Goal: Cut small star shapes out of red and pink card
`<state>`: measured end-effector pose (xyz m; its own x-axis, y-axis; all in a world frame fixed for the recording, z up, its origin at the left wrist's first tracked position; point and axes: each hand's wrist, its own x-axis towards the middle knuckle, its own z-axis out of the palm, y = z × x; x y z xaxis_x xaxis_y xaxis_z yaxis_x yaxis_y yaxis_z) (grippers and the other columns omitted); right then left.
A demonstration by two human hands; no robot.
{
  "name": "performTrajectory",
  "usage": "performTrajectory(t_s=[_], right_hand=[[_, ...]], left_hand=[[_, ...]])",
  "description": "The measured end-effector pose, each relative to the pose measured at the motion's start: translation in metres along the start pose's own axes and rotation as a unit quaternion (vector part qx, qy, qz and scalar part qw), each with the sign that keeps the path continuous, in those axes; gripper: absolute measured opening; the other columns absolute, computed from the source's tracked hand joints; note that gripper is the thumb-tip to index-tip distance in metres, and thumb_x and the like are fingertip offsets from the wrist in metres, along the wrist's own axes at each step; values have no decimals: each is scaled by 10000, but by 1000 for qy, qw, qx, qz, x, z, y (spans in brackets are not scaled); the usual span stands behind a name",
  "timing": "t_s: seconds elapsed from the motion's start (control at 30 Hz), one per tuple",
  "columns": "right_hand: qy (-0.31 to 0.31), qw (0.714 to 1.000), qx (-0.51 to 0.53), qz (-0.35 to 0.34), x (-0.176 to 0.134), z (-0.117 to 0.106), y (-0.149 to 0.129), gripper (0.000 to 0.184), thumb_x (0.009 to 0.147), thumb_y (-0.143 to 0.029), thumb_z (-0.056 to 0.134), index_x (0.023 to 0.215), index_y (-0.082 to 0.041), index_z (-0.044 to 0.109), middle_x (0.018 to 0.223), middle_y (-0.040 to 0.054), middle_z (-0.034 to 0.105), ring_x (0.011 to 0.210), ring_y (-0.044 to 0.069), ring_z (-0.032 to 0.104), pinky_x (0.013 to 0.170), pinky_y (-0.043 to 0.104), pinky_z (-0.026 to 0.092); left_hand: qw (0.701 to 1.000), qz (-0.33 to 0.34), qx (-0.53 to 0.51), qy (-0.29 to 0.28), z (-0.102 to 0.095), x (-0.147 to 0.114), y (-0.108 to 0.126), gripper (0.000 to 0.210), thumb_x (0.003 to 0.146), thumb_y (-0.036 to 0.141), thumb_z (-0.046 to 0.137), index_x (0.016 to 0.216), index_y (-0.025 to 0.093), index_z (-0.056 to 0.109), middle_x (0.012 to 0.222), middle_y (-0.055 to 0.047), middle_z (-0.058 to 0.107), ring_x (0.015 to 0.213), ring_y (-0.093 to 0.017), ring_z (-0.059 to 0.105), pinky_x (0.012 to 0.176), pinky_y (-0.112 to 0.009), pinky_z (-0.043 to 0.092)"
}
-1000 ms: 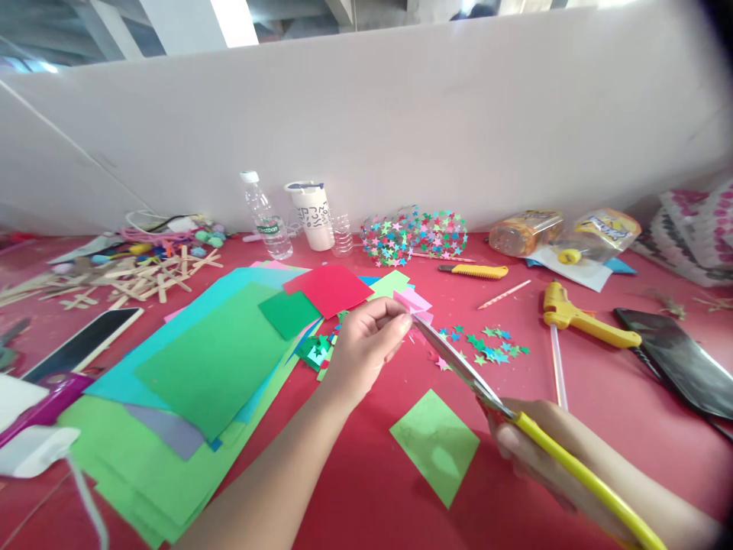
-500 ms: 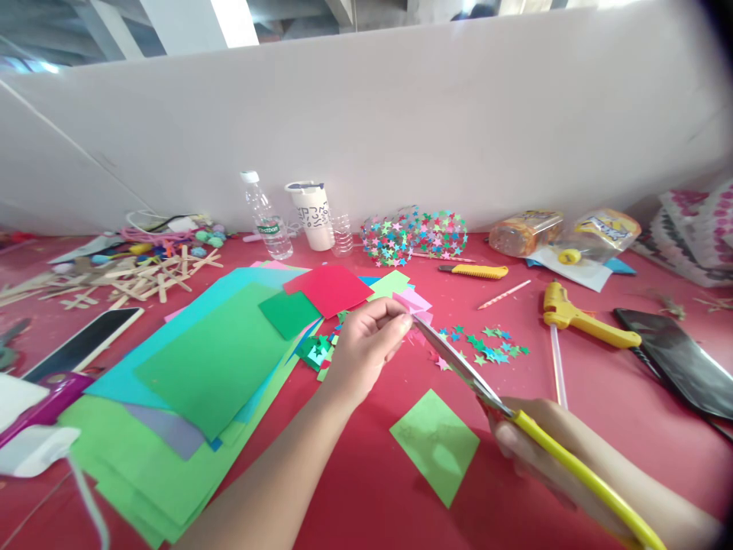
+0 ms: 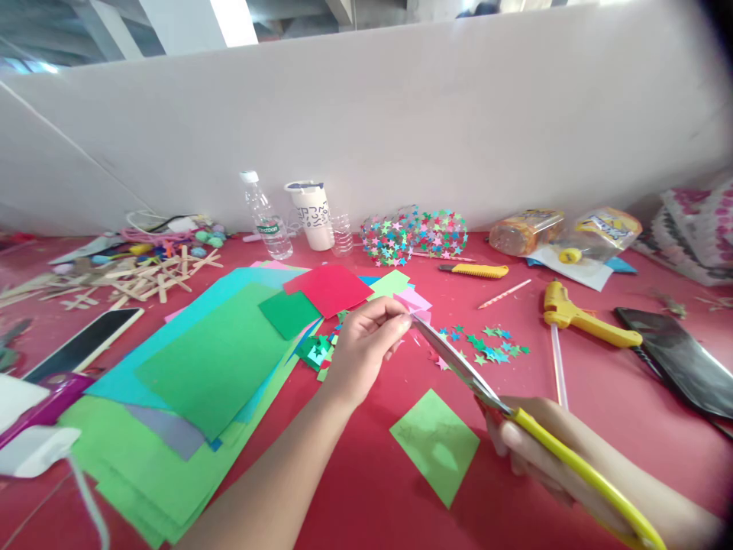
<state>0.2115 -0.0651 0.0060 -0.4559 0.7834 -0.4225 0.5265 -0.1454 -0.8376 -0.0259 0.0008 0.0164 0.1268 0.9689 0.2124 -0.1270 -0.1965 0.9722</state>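
My left hand [image 3: 366, 347] is closed in a pinch above the middle of the table, on a small piece of pink paper mostly hidden by the fingers. The tips of the scissors [image 3: 463, 368] meet these fingertips, blades nearly together. Wrapped around their yellow handle is my right hand [image 3: 541, 431], at the lower right. A light green paper square [image 3: 435, 443] with faint star outlines lies on the table between my forearms. Just beyond the blades, small paper stars [image 3: 486, 347] in blue, green and pink are scattered.
Coloured paper sheets [image 3: 217, 359] are stacked at left, with a phone [image 3: 83, 344] beside them. Wooden sticks [image 3: 154, 279] lie behind. A bottle [image 3: 269, 221], a cup [image 3: 312, 218] and star-covered rings [image 3: 415, 233] line the back. A utility knife [image 3: 475, 271] and glue gun [image 3: 584, 317] are at right.
The right-hand fingers have shifted slightly on the scissors' handle. Less pink shows below my left fingertips. Both hands otherwise keep their places.
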Motion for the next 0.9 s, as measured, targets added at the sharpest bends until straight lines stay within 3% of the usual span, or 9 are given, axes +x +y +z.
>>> performTrajectory(t_s=[0.23,0.37,0.43,0.5,0.73,0.9], right_hand=[[-14,1000,22,-8,-3,-1,1,716,777,-941,332,750,-228,397,658,-66,376,517,92,328,450,202,289],[-3,999,22,-27,-3,-1,7,680,824,-899,352,773,-225,423,651,-67,387,508,93,328,440,203,293],[1,999,27,-34,-2,0,9,663,845,-878,361,774,-223,435,649,-65,392,513,95,322,441,204,289],[4,999,30,-40,-1,1,12,655,851,-868,376,759,-223,437,656,-58,400,529,101,337,440,204,296],[-2,997,65,-30,0,5,20,631,876,-834,406,798,-212,479,653,-62,411,517,89,315,425,192,266],[40,995,84,24,3,9,17,713,756,-931,423,728,-220,463,602,-69,386,461,81,333,376,183,258]], left_hand=[[999,17,-5,29,7,-5,-5,147,858,248,648,713,227,660,627,44,491,594,-106,445,600,-243,375],[992,69,57,87,9,-6,-7,114,830,227,688,716,238,690,966,-11,585,1017,-173,557,924,-300,406],[992,65,57,88,10,-6,-9,96,830,237,692,735,242,694,1160,-24,585,1222,-214,501,1041,-343,351],[995,49,43,74,11,-7,-11,103,848,243,672,746,242,687,1223,-27,587,1283,-228,472,1084,-369,317],[999,29,11,39,15,-8,-11,136,876,256,631,749,220,662,999,-28,619,1034,-211,562,965,-358,391],[999,1,19,28,14,-9,-9,131,894,300,626,799,226,677,810,6,637,821,-173,547,820,-309,407]])
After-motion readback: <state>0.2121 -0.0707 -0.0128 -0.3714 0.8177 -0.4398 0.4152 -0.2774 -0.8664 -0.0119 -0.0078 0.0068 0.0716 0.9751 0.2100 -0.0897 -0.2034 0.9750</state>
